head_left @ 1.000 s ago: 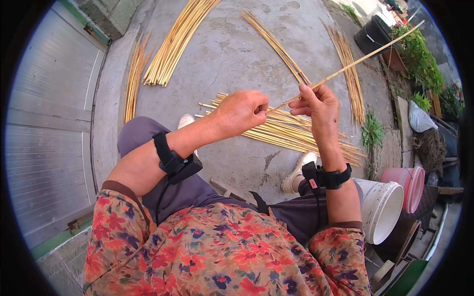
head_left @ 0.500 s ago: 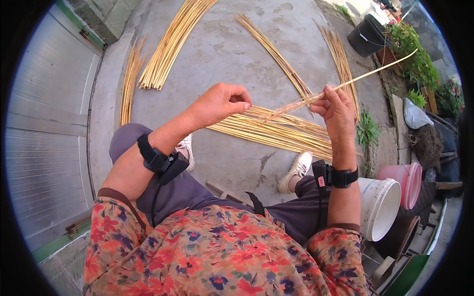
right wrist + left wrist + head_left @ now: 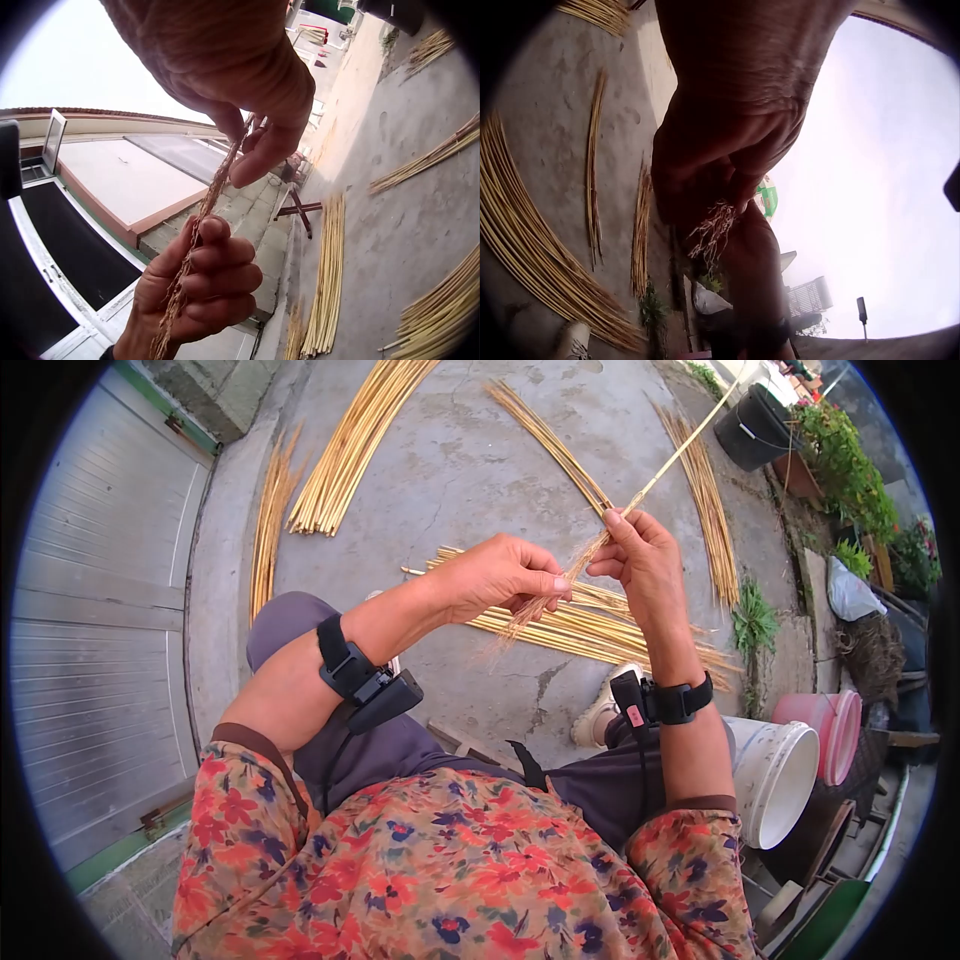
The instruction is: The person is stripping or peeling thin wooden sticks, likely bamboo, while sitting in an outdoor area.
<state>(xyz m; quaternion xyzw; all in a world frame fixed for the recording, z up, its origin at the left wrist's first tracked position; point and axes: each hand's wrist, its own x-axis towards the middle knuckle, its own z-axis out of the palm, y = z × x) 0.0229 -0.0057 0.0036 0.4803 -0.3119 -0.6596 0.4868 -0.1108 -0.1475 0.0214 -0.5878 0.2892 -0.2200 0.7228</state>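
Observation:
A long dry plant stalk (image 3: 665, 465) with a frayed, wispy seed head (image 3: 527, 615) slants up to the right in the head view. My right hand (image 3: 640, 558) pinches it between thumb and fingers, just above where the wisps begin. Lower down, my left hand (image 3: 512, 580) has its fingers curled round the seed head, and loose strands hang out below. In the right wrist view, the left hand (image 3: 214, 274) grips the wisps (image 3: 217, 187) under the right hand (image 3: 247, 97). Strands (image 3: 714, 231) also stick out between both hands in the left wrist view.
Bundles of similar stalks lie on the concrete (image 3: 450, 470): a thick one (image 3: 360, 450), a thin one (image 3: 550, 445), others at the sides, and a loose pile (image 3: 570, 625) below my hands. White (image 3: 785, 785) and pink (image 3: 830, 730) buckets stand at right, a black one (image 3: 750, 428) farther off.
Half a second ago my left hand was apart from the seed head; it has moved right and taken hold of it. The right hand has come back left, and the stalk points more steeply up.

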